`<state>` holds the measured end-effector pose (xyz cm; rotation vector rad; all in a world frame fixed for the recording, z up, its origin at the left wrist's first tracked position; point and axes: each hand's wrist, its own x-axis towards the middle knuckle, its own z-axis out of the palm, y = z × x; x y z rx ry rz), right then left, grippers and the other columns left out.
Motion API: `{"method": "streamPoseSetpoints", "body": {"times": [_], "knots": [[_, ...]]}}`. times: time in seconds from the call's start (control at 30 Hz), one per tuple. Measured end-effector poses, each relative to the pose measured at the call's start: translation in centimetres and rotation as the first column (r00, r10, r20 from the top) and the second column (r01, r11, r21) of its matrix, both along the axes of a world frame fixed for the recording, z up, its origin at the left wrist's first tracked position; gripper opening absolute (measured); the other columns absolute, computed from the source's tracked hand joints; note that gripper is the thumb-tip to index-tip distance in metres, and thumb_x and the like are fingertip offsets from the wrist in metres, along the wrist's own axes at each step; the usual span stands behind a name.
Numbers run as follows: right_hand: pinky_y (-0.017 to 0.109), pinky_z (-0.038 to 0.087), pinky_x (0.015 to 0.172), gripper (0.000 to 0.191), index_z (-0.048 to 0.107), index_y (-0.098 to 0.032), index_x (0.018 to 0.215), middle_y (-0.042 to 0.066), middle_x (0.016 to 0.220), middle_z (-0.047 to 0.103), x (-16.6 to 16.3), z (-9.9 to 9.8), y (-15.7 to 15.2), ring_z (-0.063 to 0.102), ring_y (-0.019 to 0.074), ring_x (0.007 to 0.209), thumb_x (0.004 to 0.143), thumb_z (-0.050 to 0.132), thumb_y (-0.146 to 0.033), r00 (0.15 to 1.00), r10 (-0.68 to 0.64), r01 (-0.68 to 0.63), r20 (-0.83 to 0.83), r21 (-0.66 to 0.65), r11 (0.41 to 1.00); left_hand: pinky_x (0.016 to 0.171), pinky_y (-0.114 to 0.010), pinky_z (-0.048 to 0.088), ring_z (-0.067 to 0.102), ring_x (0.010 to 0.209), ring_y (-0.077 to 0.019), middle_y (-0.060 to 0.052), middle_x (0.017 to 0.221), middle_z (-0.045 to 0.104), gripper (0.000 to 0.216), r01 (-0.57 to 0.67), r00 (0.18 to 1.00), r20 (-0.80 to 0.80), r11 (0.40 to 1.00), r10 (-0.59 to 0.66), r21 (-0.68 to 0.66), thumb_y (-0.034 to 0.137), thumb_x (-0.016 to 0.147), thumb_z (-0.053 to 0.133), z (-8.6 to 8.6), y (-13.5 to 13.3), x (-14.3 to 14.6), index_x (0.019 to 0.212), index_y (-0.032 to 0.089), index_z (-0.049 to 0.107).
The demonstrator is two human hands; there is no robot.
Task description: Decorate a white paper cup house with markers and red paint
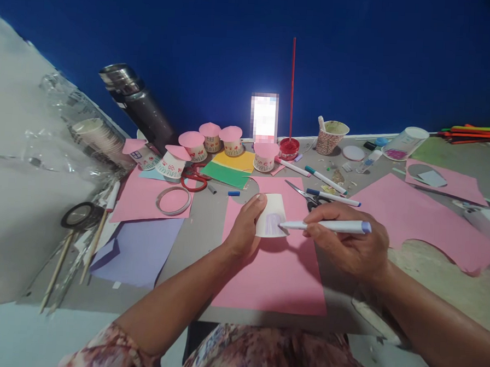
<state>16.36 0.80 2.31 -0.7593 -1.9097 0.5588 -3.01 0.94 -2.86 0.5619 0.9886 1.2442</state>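
Note:
My left hand (245, 224) grips a white paper cup (273, 213) that lies on its side over a pink paper sheet (273, 267). A lilac patch is drawn on the cup's wall. My right hand (346, 246) pinches a white marker with a lilac end cap (329, 225), held level, its tip touching the lilac patch. Both hands are closed on what they hold.
Several decorated cups with pink tops (210, 140) stand at the back beside a dark metal flask (138, 104). Scissors (305, 195), loose markers (325, 179), a tape ring (173, 200), a lilac sheet (141, 249) and more pink sheets (416, 214) lie around. Wrapped cup stacks (91, 134) sit left.

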Motion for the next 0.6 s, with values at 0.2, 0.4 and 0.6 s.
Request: {"method": "streamPoseSetpoints", "body": {"times": [0.2, 0.4, 0.6], "knots": [[0.024, 0.053, 0.059, 0.014, 0.075, -0.024, 0.085, -0.001, 0.074, 0.078, 0.3, -1.0, 0.4, 0.071, 0.0135, 0.062, 0.095, 0.068, -0.018, 0.989, -0.115, 0.109, -0.094, -0.067, 0.992, 0.069, -0.028, 0.05, 0.057, 0.073, -0.0161, -0.001, 0.08, 0.06, 0.048, -0.027, 0.999, -0.038, 0.997, 0.03, 0.066, 0.063, 0.083, 0.081, -0.2, 0.1, -0.2, 0.092, 0.018, 0.068], [0.034, 0.062, 0.085, 0.013, 0.082, -0.023, 0.097, 0.006, 0.1, 0.084, 0.3, -1.6, 2.4, 0.079, 0.023, 0.089, 0.091, 0.072, -0.029, 0.962, -0.26, 0.239, -0.088, -0.196, 0.951, 0.071, -0.027, 0.048, 0.059, 0.079, -0.0164, -0.001, 0.09, 0.065, 0.054, -0.049, 0.989, -0.127, 0.981, 0.074, 0.19, 0.063, 0.079, 0.085, 0.2, 0.9, -1.4, 0.109, 0.02, 0.072], [0.033, 0.062, 0.066, 0.03, 0.082, -0.02, 0.108, 0.01, 0.107, 0.083, 0.7, -1.2, 3.7, 0.08, 0.0258, 0.087, 0.091, 0.069, -0.042, 0.993, -0.111, 0.083, -0.03, -0.488, 0.869, 0.071, -0.025, 0.048, 0.061, 0.082, -0.0147, -0.001, 0.1, 0.07, 0.057, -0.062, 0.982, -0.161, 0.975, 0.098, 0.214, 0.058, 0.077, 0.088, 0.6, 2.0, -2.8, 0.118, 0.022, 0.071]]}}
